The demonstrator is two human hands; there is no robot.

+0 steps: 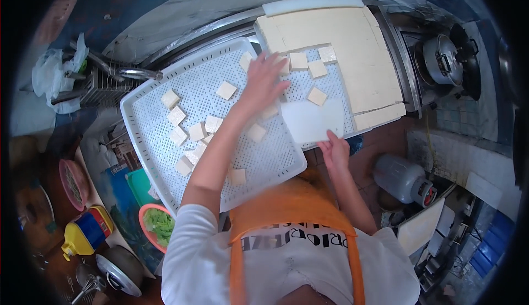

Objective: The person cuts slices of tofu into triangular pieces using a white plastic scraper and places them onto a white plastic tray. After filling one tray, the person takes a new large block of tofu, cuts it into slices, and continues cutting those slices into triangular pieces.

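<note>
"While our right hand [335, 151] pinches the white sheet [311, 122] at its near edge, where is our left hand [263, 84]?"

"Over the tray's [300, 164] right edge, fingers spread beside the pale blocks [298, 61]; we can't tell whether it grips one. More blocks lie scattered from the tray's left edge toward its near edge."

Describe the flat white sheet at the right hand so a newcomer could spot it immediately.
Find the big white perforated tray, then the pale slab to its right. By the slab's near left, the right hand holds the sheet at its near edge. Unlike the small pale blocks nearby, it is broad and thin.
</note>
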